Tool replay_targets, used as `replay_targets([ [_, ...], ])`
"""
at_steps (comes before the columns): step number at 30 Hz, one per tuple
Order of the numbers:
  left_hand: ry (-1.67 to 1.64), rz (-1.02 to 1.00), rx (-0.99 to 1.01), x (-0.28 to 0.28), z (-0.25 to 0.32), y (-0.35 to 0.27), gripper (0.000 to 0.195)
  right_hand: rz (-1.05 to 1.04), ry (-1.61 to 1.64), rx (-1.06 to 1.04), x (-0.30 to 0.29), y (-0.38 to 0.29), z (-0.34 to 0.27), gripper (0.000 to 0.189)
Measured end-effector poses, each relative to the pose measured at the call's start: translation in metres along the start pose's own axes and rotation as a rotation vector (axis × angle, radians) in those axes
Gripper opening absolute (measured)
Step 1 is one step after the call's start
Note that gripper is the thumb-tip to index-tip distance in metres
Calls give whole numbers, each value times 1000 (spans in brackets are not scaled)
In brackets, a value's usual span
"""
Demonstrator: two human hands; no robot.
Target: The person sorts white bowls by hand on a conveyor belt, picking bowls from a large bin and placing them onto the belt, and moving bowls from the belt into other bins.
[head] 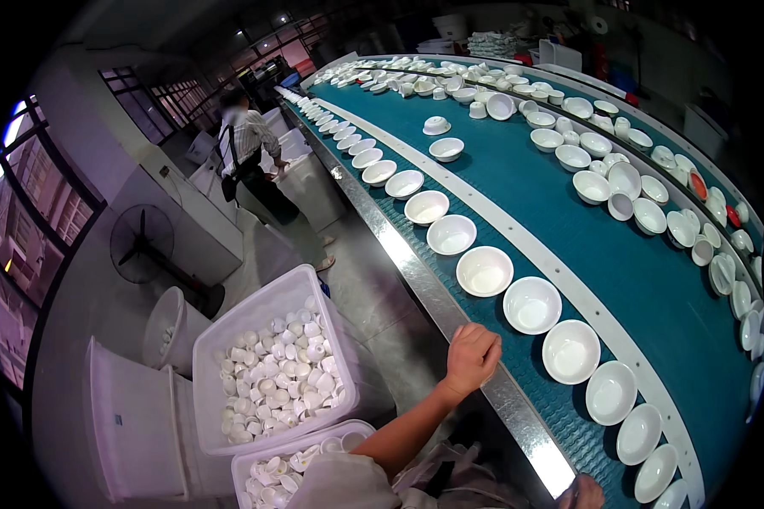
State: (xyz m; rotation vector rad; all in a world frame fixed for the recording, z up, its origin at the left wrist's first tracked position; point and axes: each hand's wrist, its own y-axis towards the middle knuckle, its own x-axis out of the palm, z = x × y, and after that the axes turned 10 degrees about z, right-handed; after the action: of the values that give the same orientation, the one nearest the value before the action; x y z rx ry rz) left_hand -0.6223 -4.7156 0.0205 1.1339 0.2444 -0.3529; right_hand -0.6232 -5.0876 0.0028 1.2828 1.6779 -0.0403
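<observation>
My left hand (474, 356) rests on the metal side rail (395, 251) of a conveyor, its fingers curled in and no bowl in it. Only part of my right hand (589, 493) shows, low in the picture beside the same rail; its fingers are mostly cut off. Along the near lane of the green conveyor belt (528, 388) runs a single row of white bowls. Closest to my left hand are one white bowl (532, 305) and another white bowl (571, 352), both upright and apart from the hand. A white divider strip (557, 270) separates this lane from the wider belt (522, 210).
White bowls and cups crowd the belt's far side, a few of them red. At left stand a plastic bin (197, 356) of small white cups and a second bin (237, 467) of white pieces. Beyond are a floor fan (141, 245) and a person (245, 143) at a tub (312, 191).
</observation>
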Motion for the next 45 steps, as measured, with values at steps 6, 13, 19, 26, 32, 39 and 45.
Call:
replay_targets([
  [6,12,-5,10,9,25,-17,6,4,-6,-35,-12,-24,32,32],
  [13,39,-60,-14,17,56,-38,5,41,53,-9,-25,-49,66,26],
  [19,31,-74,-22,21,84,-56,4,21,47,-71,-52,-57,83,27],
  [26,19,-49,-21,29,124,-72,5,16,69,-65,-82,-79,108,29],
  [32,31,-48,-36,34,158,-88,7,12,40,-68,-112,-100,128,30],
  [39,39,-26,-27,39,201,-106,8,9,70,-61,-147,-120,148,31],
  [45,101,-80,-20,46,236,-120,10,-31,89,-88,-168,-128,173,27],
])
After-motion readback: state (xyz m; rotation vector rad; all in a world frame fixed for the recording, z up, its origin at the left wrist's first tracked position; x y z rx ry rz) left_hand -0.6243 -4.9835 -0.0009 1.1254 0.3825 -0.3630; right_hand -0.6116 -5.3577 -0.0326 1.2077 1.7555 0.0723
